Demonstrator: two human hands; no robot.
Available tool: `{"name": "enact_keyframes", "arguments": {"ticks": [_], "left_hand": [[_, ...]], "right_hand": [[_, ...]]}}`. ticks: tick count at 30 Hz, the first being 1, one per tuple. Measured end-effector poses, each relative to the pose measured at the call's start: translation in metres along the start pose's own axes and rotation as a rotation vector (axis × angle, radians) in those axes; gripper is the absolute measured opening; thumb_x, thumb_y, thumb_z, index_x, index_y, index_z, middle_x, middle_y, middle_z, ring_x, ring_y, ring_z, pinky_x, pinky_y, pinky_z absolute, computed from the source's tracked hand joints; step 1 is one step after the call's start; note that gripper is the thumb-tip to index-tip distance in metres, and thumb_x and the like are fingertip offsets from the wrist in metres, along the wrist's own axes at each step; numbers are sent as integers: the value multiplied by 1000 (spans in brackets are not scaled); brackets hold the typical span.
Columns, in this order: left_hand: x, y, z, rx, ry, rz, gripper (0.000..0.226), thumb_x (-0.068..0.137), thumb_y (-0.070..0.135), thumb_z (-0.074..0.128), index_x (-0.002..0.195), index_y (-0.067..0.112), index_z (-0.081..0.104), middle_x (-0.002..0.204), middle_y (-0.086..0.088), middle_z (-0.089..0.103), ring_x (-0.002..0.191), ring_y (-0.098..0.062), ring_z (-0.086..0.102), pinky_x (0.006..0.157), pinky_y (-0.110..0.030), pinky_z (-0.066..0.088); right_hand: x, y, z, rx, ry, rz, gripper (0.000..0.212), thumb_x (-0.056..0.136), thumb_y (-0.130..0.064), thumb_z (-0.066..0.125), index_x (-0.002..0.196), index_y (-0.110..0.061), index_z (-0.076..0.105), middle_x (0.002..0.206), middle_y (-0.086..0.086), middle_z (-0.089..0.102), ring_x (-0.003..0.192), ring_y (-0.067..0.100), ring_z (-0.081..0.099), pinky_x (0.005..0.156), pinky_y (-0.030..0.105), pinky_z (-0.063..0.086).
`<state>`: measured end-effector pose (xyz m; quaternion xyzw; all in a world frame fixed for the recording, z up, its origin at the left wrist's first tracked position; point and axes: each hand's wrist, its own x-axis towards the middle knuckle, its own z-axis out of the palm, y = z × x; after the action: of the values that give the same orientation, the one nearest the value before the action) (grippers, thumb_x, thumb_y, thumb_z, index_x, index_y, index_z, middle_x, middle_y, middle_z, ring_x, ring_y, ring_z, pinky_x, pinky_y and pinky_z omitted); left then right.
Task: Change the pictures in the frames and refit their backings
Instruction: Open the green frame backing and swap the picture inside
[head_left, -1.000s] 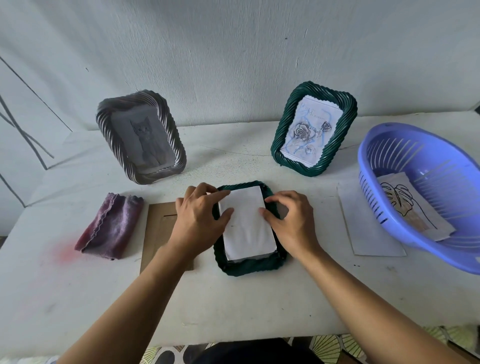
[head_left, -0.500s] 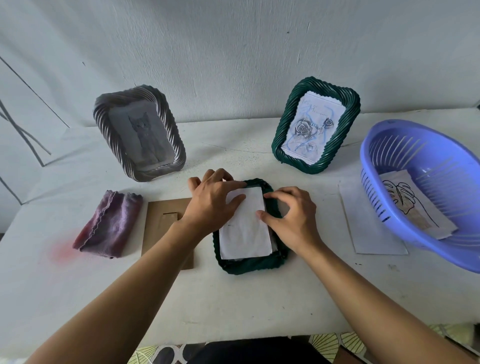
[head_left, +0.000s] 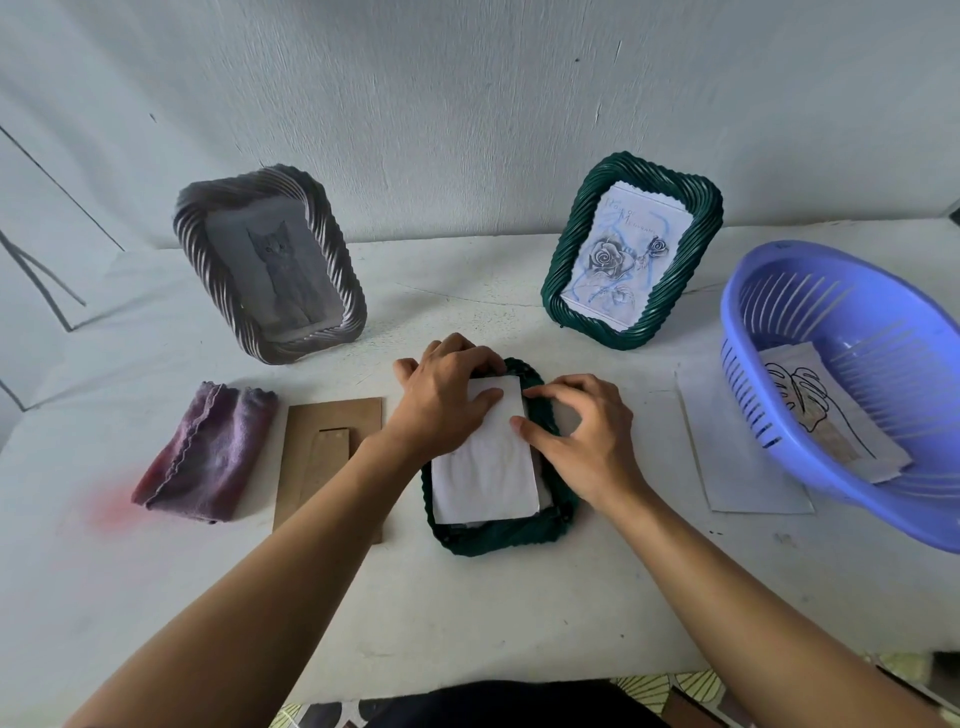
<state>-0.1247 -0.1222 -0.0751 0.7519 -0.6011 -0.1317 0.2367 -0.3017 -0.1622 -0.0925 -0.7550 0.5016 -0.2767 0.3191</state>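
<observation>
A dark green woven frame (head_left: 498, 535) lies face down in the middle of the white table. A white picture sheet (head_left: 485, 473) rests in its back opening, blank side up. My left hand (head_left: 447, 400) presses flat on the sheet's far left corner. My right hand (head_left: 582, 431) touches the sheet's right edge with thumb and fingertips. A brown cardboard backing (head_left: 327, 457) with its stand flap lies flat to the left of the frame. Neither hand holds anything lifted.
A grey woven frame (head_left: 270, 265) with a cat picture stands at the back left. A green frame (head_left: 631, 260) with a rose drawing stands back right. A purple cloth (head_left: 208, 452) lies left. A blue basket (head_left: 852, 395) holds a leaf drawing (head_left: 831, 415), beside a loose white sheet (head_left: 737, 462).
My left hand slid up from the sheet's left edge to its far corner. My right hand shifted slightly along the right edge. The sheet sits deeper in the frame.
</observation>
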Motion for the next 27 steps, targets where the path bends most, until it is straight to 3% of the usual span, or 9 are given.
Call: {"name": "enact_keyframes", "arguments": {"ticks": [4, 8, 15, 21, 24, 27], "left_hand": [[0, -3, 0, -102, -6, -2, 20, 86, 28, 68, 104, 35, 63, 103, 12, 59, 103, -14, 51, 86, -45, 34], [-2, -5, -1, -155, 15, -2, 18, 86, 27, 67, 100, 36, 61, 98, 18, 63, 98, -9, 50, 83, -42, 32], [-5, -5, -9, -207, 29, 19, 18, 87, 29, 67, 102, 37, 62, 99, 20, 65, 99, -5, 52, 89, -51, 36], [-15, -9, -25, -158, 85, -59, 23, 90, 41, 67, 112, 40, 62, 108, 20, 62, 101, -6, 54, 90, -45, 34], [-34, -19, -34, -149, 162, -143, 23, 89, 44, 67, 111, 40, 63, 105, 20, 62, 95, -5, 56, 87, -40, 32], [-53, -25, -41, -190, 171, -221, 26, 88, 46, 69, 112, 41, 62, 102, 21, 64, 96, -4, 60, 90, -42, 38]], "right_hand": [[2, -4, -1, 13, -6, 50, 32, 75, -46, 79, 106, -39, 72, 105, -14, 58, 114, 11, 49, 106, 43, 38], [8, -15, -1, -19, -26, 105, 28, 80, -50, 74, 107, -43, 70, 109, -11, 55, 120, 16, 46, 109, 40, 32], [14, -25, 1, -73, -38, 183, 11, 83, -45, 74, 91, -38, 72, 110, -11, 46, 121, 19, 42, 95, 32, 25], [17, -33, -3, -11, -58, 220, 11, 86, -42, 72, 86, -31, 70, 115, -6, 49, 121, 20, 39, 89, 35, 26], [17, -37, -6, 57, -51, 198, 11, 87, -41, 70, 84, -30, 69, 107, -9, 58, 112, 18, 50, 89, 41, 37], [13, -38, -7, 228, -100, 163, 17, 86, -40, 67, 80, -24, 67, 76, -13, 64, 79, 12, 59, 85, 47, 47]]}}
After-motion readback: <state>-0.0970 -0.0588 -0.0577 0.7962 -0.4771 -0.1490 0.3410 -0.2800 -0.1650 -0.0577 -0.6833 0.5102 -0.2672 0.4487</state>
